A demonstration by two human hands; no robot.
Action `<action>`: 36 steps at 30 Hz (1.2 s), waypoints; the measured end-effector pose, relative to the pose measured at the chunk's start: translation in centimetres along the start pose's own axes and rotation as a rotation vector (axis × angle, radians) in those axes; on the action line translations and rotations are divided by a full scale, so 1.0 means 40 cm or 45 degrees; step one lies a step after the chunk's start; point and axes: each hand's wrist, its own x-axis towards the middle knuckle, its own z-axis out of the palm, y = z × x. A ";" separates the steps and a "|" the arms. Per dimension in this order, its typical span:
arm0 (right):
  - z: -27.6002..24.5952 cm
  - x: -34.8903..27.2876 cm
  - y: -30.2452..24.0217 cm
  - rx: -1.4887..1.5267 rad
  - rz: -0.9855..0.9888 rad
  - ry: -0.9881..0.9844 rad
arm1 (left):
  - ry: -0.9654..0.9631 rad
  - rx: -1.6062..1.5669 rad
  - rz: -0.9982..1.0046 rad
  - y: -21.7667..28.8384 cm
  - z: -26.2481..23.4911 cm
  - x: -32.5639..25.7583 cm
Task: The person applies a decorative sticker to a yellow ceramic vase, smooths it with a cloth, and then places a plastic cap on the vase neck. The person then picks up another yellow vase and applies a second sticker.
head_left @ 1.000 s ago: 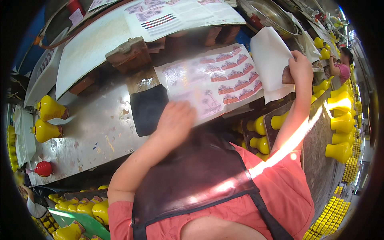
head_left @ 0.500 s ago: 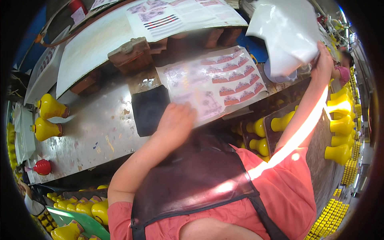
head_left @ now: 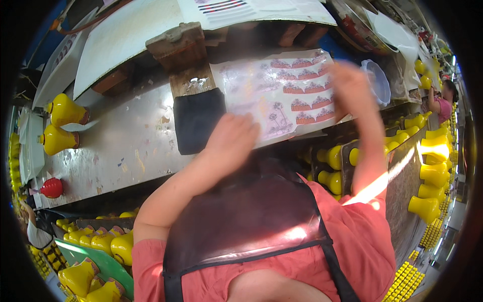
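Observation:
A sheet of printed decals [head_left: 307, 90], with rows of reddish scalloped strips and paler purple pictures, lies on the metal bench. My left hand [head_left: 234, 133] rests at its lower left edge, fingers curled and slightly blurred; anything inside them is hidden. Beside that hand a black cloth [head_left: 199, 122] covers part of a worn wooden piece [head_left: 186, 83]. Over the sheet's right edge is my right hand [head_left: 349, 85], smeared by motion, so its fingers cannot be read. A thin white sheet [head_left: 395, 32] lies at the back right, beyond a translucent tub [head_left: 376, 83].
Two yellow vases [head_left: 68, 110] lie at the bench's left, near a red squeeze bulb [head_left: 52, 187]. A raised white board [head_left: 136, 38] runs along the back. More yellow vases [head_left: 330, 157] fill racks below. Another person [head_left: 443, 103] is at the far right.
The white sheet that my right hand held up is out of it and lies at the back right. That hand has come left to the decal sheet. My left hand stays near the cloth.

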 end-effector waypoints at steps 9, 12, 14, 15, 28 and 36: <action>0.341 -0.117 0.026 -0.836 -0.443 -0.277 | -0.177 0.014 -0.104 0.012 -0.015 0.010; 0.348 -0.129 0.032 -0.839 -0.401 -0.285 | -0.180 0.029 -0.108 0.015 -0.015 0.011; 0.359 -0.130 0.032 -0.826 -0.435 -0.303 | -0.168 0.027 -0.094 0.016 -0.018 0.013; 0.364 -0.127 0.032 -0.823 -0.418 -0.292 | -0.161 0.029 -0.086 0.016 -0.021 0.015; 0.393 -0.118 -0.003 -0.963 -0.342 -0.323 | -0.415 0.182 -0.107 -0.015 -0.021 0.091; 0.399 -0.129 -0.005 -0.985 -0.383 -0.245 | -0.432 0.208 -0.165 -0.010 -0.023 0.090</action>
